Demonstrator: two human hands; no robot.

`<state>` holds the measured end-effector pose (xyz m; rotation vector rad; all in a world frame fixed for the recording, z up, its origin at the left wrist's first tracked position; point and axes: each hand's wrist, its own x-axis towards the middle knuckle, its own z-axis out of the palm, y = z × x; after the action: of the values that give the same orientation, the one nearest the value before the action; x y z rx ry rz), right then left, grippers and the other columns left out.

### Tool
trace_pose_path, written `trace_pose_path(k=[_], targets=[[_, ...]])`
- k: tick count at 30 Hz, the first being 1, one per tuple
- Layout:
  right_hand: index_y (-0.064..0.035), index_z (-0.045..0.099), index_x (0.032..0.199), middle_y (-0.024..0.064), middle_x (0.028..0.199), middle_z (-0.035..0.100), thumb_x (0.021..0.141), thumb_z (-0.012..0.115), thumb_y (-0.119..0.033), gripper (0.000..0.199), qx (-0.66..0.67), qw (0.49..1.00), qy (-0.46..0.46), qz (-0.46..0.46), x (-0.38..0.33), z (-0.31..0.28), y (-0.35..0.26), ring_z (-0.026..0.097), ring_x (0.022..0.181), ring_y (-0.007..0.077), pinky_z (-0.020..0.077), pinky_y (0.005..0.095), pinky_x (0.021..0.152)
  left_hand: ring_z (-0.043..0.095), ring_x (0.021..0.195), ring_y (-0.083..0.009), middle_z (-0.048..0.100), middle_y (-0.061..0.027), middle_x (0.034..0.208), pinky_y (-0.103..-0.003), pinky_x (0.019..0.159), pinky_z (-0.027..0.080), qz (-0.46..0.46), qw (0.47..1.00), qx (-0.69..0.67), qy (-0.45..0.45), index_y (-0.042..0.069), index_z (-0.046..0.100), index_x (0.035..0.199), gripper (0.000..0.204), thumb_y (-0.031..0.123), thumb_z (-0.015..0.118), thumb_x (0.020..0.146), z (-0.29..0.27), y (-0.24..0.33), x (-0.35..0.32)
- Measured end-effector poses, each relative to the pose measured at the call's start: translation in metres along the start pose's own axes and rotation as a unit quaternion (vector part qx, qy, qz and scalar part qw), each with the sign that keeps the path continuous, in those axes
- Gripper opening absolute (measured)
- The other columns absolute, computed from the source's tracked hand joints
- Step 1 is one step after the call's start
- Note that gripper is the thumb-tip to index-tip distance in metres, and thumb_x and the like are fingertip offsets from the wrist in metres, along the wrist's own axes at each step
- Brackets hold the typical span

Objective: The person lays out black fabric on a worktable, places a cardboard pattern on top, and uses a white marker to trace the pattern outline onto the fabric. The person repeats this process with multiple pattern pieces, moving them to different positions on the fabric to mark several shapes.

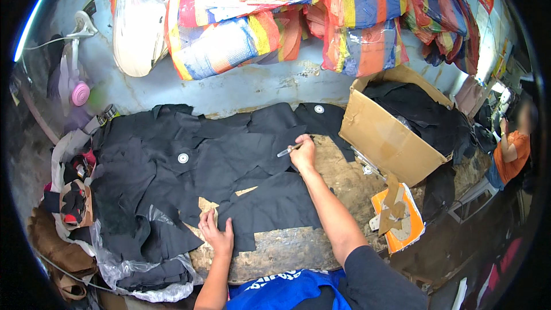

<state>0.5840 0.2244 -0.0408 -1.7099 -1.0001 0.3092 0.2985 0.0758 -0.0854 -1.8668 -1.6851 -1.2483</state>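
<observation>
Black sheets of fabric or leather (235, 161) lie overlapping across the worktable (298, 247), cut to irregular outlines. My right hand (303, 154) is closed on a slim pen-like tool (290, 149); its pale end points left, just above the black sheets. My left hand (217, 234) rests at the near edge of the material with its fingers spread. Its fingertips touch a small tan piece (208, 205), perhaps card or paper, partly covered by the hand. Between my hands lies a black piece (281, 201) with a straight-cut near edge.
At right stands an open cardboard box (396, 132) full of black material. Nearer me is an orange-edged booklet (407, 224) with card strips on it. Clear plastic (155, 293) bunches at lower left. Striped bags (229, 46) hang above. A person in orange (511, 155) sits far right.
</observation>
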Motion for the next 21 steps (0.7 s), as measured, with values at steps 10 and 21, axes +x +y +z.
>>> trace_pose_path(k=[10, 21], targets=[[-0.0073, 0.044, 0.082, -0.0065, 0.066, 0.035, 0.079, 0.067, 0.004, 0.026, 0.497, 0.855, -0.135, -0.062, -0.067, -0.087, -0.126, 0.029, 0.05, 0.0009, 0.0228, 0.0197, 0.041, 0.064, 0.088, -0.0197, 0.062, -0.0141, 0.104, -0.029, 0.076, 0.052, -0.303, 0.572, -0.621, -0.441, 0.0, 0.046, 0.131, 0.038, 0.015, 0.048, 0.096, 0.037, 0.101, -0.006], [-0.0132, 0.044, 0.073, -0.0035, 0.073, 0.043, 0.062, 0.076, -0.003, 0.035, 0.405, 0.908, -0.083, -0.072, -0.147, -0.233, -0.073, 0.041, 0.067, 0.0067, 0.0351, 0.022, 0.064, 0.044, 0.124, -0.0317, 0.042, -0.0156, 0.139, -0.045, 0.106, 0.033, -0.45, 0.183, -0.838, -0.248, 0.008, 0.036, 0.139, 0.101, 0.082, 0.042, 0.071, 0.061, 0.083, 0.072]])
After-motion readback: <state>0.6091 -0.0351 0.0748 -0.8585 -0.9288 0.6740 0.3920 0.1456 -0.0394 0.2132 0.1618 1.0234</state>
